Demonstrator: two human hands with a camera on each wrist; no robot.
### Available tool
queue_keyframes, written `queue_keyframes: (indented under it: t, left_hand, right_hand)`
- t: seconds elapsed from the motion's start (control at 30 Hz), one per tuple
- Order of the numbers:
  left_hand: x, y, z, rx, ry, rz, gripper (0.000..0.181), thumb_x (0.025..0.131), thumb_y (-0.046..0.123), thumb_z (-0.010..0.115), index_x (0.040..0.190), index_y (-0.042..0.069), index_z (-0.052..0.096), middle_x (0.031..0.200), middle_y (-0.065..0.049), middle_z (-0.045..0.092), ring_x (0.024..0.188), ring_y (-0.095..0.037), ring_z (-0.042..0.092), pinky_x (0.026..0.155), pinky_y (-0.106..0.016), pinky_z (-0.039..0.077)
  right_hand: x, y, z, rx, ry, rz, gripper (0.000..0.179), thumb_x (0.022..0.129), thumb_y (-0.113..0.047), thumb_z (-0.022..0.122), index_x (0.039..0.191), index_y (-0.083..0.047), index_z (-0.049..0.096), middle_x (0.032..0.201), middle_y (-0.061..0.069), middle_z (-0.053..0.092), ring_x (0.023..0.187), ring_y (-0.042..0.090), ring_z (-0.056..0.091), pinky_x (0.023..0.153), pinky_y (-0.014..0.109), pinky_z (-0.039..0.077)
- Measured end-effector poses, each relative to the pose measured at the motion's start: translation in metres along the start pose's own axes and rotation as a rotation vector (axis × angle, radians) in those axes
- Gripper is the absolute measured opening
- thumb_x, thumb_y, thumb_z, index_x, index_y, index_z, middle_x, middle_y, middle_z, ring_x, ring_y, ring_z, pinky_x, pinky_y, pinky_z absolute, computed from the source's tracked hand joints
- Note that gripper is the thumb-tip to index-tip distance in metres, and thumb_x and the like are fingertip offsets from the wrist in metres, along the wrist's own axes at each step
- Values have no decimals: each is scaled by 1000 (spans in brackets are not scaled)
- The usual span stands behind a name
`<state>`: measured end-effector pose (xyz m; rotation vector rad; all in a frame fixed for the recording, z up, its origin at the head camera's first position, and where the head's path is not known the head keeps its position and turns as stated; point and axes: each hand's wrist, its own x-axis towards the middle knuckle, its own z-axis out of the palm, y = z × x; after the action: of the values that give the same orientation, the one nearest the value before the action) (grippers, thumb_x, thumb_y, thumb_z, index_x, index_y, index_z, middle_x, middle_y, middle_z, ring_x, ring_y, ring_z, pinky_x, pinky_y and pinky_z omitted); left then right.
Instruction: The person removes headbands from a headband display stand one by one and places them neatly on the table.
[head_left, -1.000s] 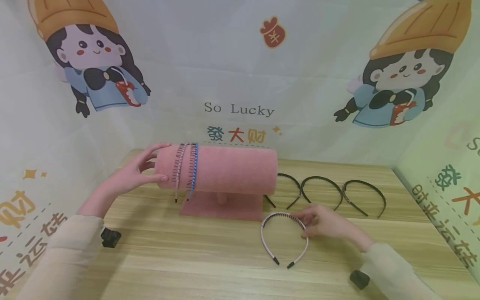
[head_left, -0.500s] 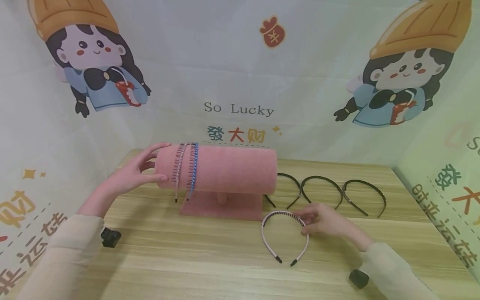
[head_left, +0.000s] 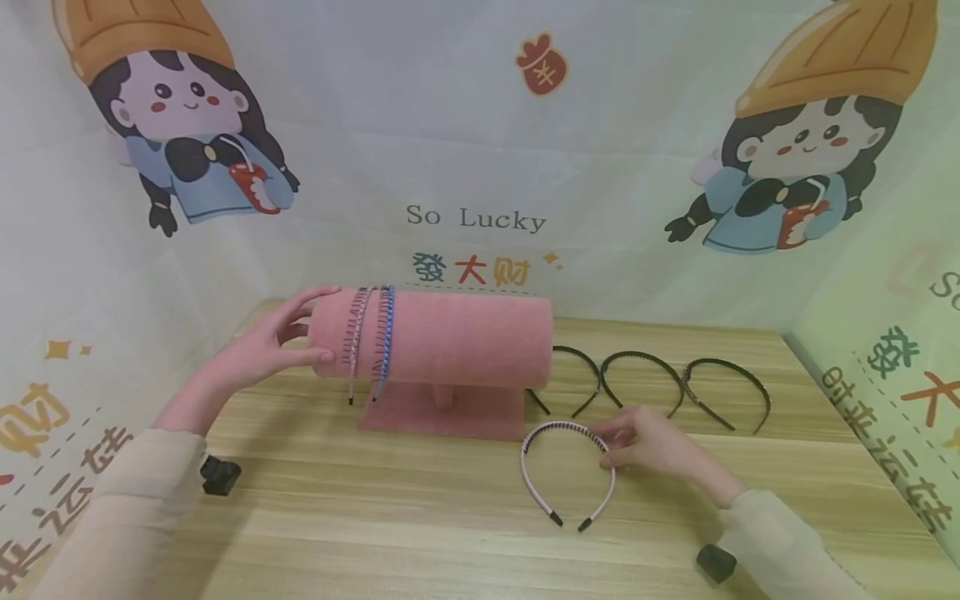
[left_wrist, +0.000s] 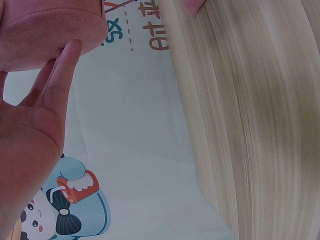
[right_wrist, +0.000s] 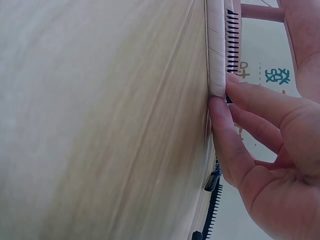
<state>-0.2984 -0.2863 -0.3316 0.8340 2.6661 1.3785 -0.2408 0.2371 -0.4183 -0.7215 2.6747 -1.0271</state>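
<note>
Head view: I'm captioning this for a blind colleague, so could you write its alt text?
A person's right hand pinches a pale headband at a wooden table, while the left hand holds the left end of a pink cylindrical stand bearing two headbands, one blue. Three dark headbands lie to the right, before a cartoon-printed backdrop.
</note>
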Motion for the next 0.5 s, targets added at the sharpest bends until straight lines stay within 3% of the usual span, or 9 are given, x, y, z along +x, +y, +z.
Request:
queue_keyframes:
  t: [0.2, 0.5]
  left_hand:
    - [-1, 1, 0, -1, 0, -9, 80, 91, 5, 69, 155, 28, 26, 140, 7, 43, 119, 2, 52, 91, -20, 51]
    - [0, 2, 0, 10, 1, -9, 80, 91, 6, 69, 154, 28, 26, 141, 6, 43, 119, 1, 52, 91, -19, 51]
  right_hand:
    - [0, -2, 0, -16, 8, 11, 49, 78, -18, 81, 122, 0, 67, 107, 13, 71, 78, 5, 59, 64, 19, 51]
    - [-2, 3, 1, -24, 12, -14, 49, 79, -17, 80, 123, -1, 67, 97, 10, 71, 73, 2, 59, 61, 20, 52]
